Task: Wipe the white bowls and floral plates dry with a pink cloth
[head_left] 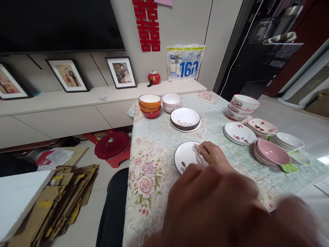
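Note:
My right hand (214, 155) pinches a crumpled pinkish cloth (199, 156) against the right side of a white, dark-rimmed plate (185, 155) lying on the flowered tablecloth (147, 164). Very close to the camera, my left hand (218, 206) looms large and blurred, covering the lower edge of the plate and part of my right forearm. Its fingers cannot be made out, nor whether it holds anything. Just behind the plate stands a stack of similar patterned plates (185, 117).
Orange and red bowls (150, 102) and white bowls (172, 100) stand at the back. To the right are stacked flowered bowls (242, 104), small plates (240, 133) and pink bowls (272, 152). A black chair (114, 209) and flattened cardboard (69, 195) are left.

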Tool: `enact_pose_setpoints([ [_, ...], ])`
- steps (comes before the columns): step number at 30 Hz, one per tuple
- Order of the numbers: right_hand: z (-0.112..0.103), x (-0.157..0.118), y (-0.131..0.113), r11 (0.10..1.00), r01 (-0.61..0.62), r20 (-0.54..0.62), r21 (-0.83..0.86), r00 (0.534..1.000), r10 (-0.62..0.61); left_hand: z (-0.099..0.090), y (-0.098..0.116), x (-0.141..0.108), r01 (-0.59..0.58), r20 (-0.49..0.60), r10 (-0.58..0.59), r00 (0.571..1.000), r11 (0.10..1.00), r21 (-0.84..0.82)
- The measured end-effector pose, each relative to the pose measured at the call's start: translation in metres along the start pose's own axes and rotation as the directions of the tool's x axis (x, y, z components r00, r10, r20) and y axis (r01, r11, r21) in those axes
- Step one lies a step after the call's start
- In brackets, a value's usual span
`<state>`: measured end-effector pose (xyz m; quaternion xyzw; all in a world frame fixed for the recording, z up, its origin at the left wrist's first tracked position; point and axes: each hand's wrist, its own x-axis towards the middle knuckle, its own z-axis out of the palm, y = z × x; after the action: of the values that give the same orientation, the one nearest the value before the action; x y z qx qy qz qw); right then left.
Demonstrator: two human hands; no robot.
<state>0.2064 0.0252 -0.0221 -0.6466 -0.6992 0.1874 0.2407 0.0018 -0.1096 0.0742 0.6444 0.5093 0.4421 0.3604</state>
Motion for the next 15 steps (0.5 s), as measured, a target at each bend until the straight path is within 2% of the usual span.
enact_pose_setpoints([
  [2,-0.001,-0.001,-0.002,1.000,-0.007,-0.010,0.020,1.000,0.007,0.004,0.004,0.041,-0.207,0.133,0.212,0.968,0.977,-0.055],
  [3,-0.001,-0.001,-0.003,1.000,-0.005,-0.018,0.024,1.000,0.005,0.009,-0.001,0.060,-0.267,0.120,0.269,0.956,0.963,-0.034],
  [4,-0.002,-0.002,-0.003,1.000,-0.006,-0.028,0.028,1.000,0.007,0.014,-0.011,0.075,-0.307,0.052,0.306,0.951,0.952,0.013],
  [5,-0.002,-0.002,-0.003,0.999,-0.012,-0.036,0.037,0.999,0.014,0.021,-0.025,0.087,-0.288,-0.007,0.289,0.957,0.954,0.084],
  [8,-0.003,-0.002,-0.003,0.993,-0.058,-0.063,0.100,0.996,0.064,0.037,-0.073,0.104,-0.121,-0.190,0.160,0.969,0.972,0.202],
  [11,-0.005,-0.004,-0.004,0.977,-0.071,-0.093,0.200,0.992,0.091,0.044,-0.105,0.102,0.024,-0.301,-0.009,0.953,0.999,0.046],
  [13,-0.006,-0.005,-0.005,0.965,-0.067,-0.119,0.253,0.988,0.099,0.045,-0.113,0.098,0.152,-0.244,-0.184,0.952,0.978,-0.144],
  [15,-0.007,-0.006,-0.005,0.955,-0.065,-0.151,0.290,0.982,0.113,0.044,-0.115,0.095,0.271,-0.132,-0.345,0.929,0.880,-0.391],
])
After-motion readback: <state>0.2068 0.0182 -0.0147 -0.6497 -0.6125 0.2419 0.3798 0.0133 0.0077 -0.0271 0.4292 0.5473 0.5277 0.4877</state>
